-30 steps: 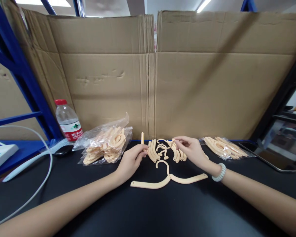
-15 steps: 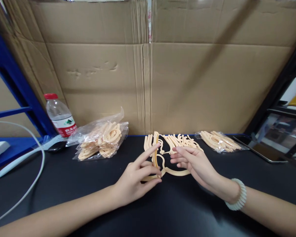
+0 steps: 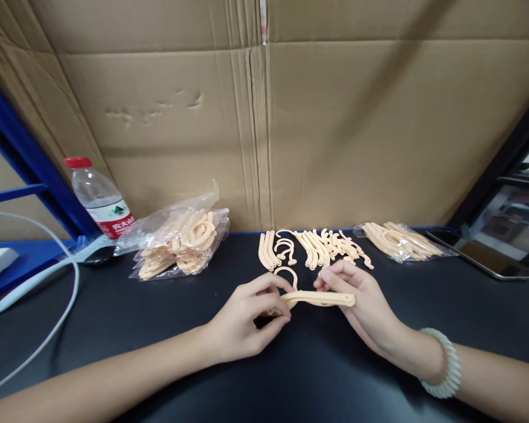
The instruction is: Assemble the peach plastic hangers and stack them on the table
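Pinching a cream hanger arm (image 3: 324,298) crosswise in my left hand (image 3: 247,320), I have it above the black surface (image 3: 317,376), overlapping a partly hidden hanger (image 3: 295,279). My right hand (image 3: 365,296) curls close beside its far end; I cannot tell whether those fingertips grip anything. Loose pieces (image 3: 268,251) lie behind.

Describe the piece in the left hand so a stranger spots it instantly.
Below the cardboard wall lies a black tabletop; near its middle, the left hand grips a slim, cream-coloured piece. A small hole marks its end nearest the right hand. Unlike the loose pieces lined up behind, it is hand-held.
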Available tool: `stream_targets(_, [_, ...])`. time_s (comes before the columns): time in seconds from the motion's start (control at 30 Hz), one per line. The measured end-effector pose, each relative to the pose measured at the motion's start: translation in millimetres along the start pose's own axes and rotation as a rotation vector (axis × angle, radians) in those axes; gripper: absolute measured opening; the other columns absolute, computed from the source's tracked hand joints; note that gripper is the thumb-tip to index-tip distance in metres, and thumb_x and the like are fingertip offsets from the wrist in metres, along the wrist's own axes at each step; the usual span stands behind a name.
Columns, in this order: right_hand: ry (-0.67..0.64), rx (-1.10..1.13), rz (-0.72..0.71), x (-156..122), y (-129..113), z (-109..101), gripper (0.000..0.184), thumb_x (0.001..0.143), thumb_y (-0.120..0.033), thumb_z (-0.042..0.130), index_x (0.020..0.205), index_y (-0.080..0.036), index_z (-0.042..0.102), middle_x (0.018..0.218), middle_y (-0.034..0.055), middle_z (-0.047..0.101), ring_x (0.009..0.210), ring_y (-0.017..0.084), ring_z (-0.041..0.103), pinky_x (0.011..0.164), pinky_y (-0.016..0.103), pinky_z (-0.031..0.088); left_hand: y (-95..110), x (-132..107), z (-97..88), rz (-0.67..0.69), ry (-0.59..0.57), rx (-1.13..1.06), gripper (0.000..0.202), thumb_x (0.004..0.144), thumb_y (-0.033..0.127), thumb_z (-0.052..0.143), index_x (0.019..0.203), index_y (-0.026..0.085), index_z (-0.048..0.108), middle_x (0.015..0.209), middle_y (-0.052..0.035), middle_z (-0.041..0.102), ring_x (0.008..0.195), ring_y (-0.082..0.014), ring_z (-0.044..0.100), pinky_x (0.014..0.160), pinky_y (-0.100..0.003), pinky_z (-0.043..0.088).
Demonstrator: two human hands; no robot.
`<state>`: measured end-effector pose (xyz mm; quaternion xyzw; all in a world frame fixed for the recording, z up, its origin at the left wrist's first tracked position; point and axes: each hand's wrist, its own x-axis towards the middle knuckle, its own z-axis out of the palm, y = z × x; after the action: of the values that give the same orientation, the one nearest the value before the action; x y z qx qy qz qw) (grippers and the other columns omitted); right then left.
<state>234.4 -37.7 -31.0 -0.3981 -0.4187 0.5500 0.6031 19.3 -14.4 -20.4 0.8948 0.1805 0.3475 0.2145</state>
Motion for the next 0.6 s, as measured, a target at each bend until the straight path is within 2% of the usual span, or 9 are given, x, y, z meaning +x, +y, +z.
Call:
stream_targets(0.17, [-0.012,-0.023,-0.03,1.7,0.9,-0.1,0.034,0.067,-0.042,0.083,0.069,-0.017,0.061,0.067,0.0015,0.066,0.057,0.011,0.06,0.058,0.023,0.051,1.9,1.4,-1.1,0.084,0.026,0.01,0.017,0.086,0.008,0.055,0.094,0.017,0.067,0.103,-0.0111,0.068,0.092,-0.0195,0.065,0.082,-0.031,0.054])
stream_targets(0.3, [-0.012,-0.029,-0.029,1.5,0.3,0.0,0.034,0.068,-0.042,0.082,0.069,-0.017,0.059,0.068,0.0018,0.065,0.057,0.011,0.059,0.056,0.023,0.051,0.1,-0.1,1.5,0.037,0.042,-0.009,0.009,0.086,0.01,0.058,0.083,0.018,0.058,0.094,-0.0088,0.07,0.083,-0.0167,0.067,0.07,-0.025,0.054])
stream_targets(0.43, [-0.004,-0.025,-0.032,1.3,0.3,-0.7,0.033,0.068,-0.041,0.082,0.067,-0.017,0.059,0.067,0.0017,0.065,0.055,0.011,0.058,0.054,0.024,0.05,-2.8,-1.9,4.8,-0.047,0.118,-0.029,0.022,0.086,0.011,0.06,0.077,0.02,0.043,0.087,-0.0045,0.07,0.077,-0.0135,0.067,0.067,-0.022,0.052])
stream_targets(0.6, [0.005,-0.045,-0.052,1.0,-0.5,-0.3,0.034,0.068,-0.043,0.081,0.065,-0.018,0.058,0.066,0.0018,0.064,0.054,0.011,0.057,0.053,0.024,0.049,-0.4,-1.3,3.1,-0.003,0.071,0.029,0.015,0.086,0.009,0.055,0.079,0.02,0.047,0.085,-0.0049,0.066,0.072,-0.0129,0.061,0.062,-0.022,0.049])
